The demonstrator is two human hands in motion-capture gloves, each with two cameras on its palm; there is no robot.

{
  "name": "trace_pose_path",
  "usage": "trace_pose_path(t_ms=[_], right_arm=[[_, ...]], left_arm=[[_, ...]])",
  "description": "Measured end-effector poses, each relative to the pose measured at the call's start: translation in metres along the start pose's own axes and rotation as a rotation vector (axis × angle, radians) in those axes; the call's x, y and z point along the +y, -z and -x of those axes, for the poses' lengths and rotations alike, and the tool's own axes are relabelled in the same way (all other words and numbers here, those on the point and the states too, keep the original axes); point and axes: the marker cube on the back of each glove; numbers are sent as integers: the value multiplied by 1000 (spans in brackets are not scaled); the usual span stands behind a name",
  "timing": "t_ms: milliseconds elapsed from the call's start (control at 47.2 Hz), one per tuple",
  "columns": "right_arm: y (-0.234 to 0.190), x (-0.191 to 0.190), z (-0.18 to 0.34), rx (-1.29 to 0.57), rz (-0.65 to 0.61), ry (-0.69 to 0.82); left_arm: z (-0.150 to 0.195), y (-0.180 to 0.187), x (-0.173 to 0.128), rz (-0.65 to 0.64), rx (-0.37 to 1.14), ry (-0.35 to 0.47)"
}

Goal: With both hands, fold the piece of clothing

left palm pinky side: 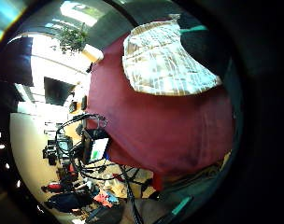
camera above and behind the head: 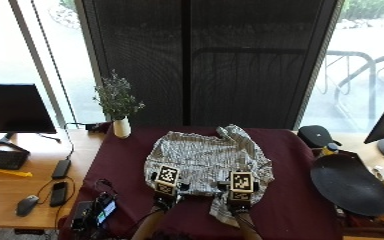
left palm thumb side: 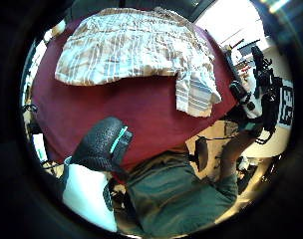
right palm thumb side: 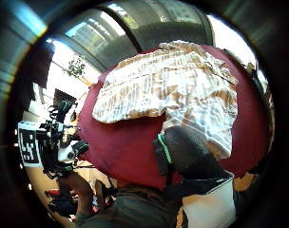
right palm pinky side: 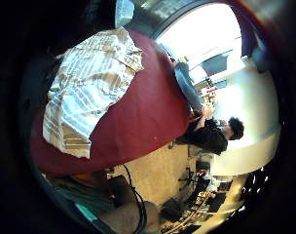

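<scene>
Shirt lies spread on the table, just beyond both hands. We're pre-grasp: left hand and right hand at its near edge, finger state unreadable. Next: pinch the near hem.

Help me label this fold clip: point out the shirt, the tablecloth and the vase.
shirt (camera above and behind the head: 205, 162): outside view, the middle of the striped cloth.
tablecloth (camera above and behind the head: 292, 200): outside view, a bare maroon part near the shirt's right side.
vase (camera above and behind the head: 121, 128): outside view, the white body beneath the sprigs.
</scene>
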Motion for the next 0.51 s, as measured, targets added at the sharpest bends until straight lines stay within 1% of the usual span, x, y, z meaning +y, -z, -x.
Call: trace_pose_path(t_ms=[148,212,296,424,508], right_arm=[[3,-3,3,-7,41,20],[5,-5,5,-39,45,27],[0,-9,6,-80,48,46],[2,-5,3,-105,73,61],[6,-2,0,-99,106,64]], left_arm=[[1,-5,-2,-3,-9,0],[1,-2,3,21,2,-4],[2,-3,3,23,17,0],[5,-7,-4,9,9,-1],[4,0,1,21,9,-12]])
